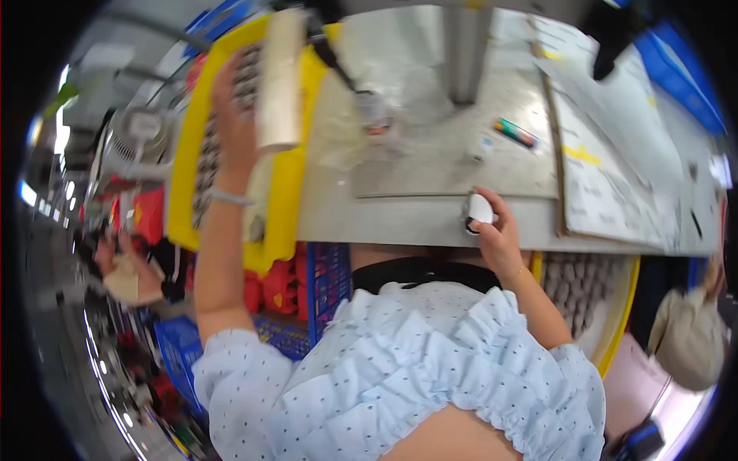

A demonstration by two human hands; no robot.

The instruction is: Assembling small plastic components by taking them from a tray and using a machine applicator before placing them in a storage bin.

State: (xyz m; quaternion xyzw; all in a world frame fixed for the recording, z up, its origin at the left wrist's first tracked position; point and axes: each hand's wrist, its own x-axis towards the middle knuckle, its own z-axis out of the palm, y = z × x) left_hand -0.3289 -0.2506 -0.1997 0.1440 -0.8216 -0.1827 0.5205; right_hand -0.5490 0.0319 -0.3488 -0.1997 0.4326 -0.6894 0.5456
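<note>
Near the table's front edge, my right hand (500, 234) is closed around a small white rounded piece (480, 209) with a black part at its lower end. My left arm reaches up to the far left, and my left hand (234, 127) is over a yellow tray (182, 196) holding rows of small dark pieces (206, 157). Just right of that hand stands a long cream-white block (280, 84), which covers some of the fingers. Blur hides whether the left fingers grip anything.
On the grey tabletop lie a green and orange battery-like cylinder (516, 133), a small white piece (482, 148) and a small bottle (374, 114). A metal post (466, 54) rises behind. Papers on a board (607, 180) lie right. Another yellow tray (626, 300) sits below the table; a person (131, 269) works at left.
</note>
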